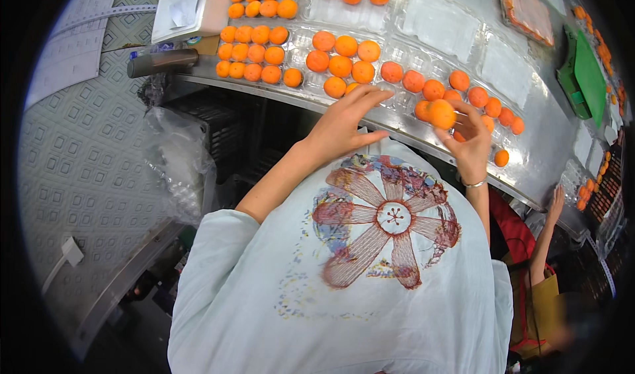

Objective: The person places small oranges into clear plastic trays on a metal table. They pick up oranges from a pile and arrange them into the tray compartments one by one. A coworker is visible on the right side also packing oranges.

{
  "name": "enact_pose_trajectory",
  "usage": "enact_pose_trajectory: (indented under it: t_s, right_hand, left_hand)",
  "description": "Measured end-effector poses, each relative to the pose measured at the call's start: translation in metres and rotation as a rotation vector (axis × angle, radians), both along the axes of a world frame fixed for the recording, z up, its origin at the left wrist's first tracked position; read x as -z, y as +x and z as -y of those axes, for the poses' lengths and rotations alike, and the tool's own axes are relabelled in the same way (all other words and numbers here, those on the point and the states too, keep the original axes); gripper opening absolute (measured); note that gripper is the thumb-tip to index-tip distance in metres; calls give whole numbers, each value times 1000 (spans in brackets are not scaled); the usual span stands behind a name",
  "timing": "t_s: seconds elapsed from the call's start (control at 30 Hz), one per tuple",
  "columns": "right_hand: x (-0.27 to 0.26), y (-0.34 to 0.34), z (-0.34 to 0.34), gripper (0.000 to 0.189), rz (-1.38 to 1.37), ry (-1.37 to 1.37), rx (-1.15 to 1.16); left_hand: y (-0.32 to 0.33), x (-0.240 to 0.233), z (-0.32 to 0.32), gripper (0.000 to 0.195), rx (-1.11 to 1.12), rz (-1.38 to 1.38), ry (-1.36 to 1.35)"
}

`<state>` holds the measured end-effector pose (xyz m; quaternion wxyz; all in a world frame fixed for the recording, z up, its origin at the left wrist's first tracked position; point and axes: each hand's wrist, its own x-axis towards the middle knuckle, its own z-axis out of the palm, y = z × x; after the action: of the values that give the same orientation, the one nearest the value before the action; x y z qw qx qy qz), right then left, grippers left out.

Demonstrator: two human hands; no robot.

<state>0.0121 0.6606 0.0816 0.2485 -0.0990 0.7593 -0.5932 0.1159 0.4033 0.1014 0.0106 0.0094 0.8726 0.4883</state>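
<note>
Between the fingers and thumb of my right hand point(469, 143) is an orange citrus fruit point(441, 114), held above a clear plastic tray with several more fruits. My left hand point(340, 121) reaches over the front edge of the steel table, fingers and thumb spread, with nothing seen in its grasp. Its fingertips are beside the cups of a clear plastic tray point(399, 101) and partly cover a fruit point(351, 88) in the neighbouring tray. Rows of fruits point(340, 66) sit in that neighbouring tray. One loose fruit point(501, 158) lies near the table edge, right of my right hand.
Fuller trays of fruit point(255, 54) stand at the left, near a white foam box point(191, 12) and a dark metal cylinder point(163, 62). Clear trays point(439, 24) line the back. A green container point(581, 76) stands right. Another person's hand point(556, 205) is at the right edge.
</note>
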Motion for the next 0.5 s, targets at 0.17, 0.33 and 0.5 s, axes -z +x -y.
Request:
enact_pose_trajectory:
  t_s: [0.17,0.33,0.5]
  right_hand:
    - [-35,13,53,53,-114,-118,-190]
    - [-46,18,73,55,-56,-260,-106]
    - [-45,14,81,42,258,-368,-165]
  left_hand:
    - [-10,-21,-2,72,20,-153,29]
    - [-9,-24,9,68,14,-272,11]
    - [-4,-33,17,66,-59,-185,182]
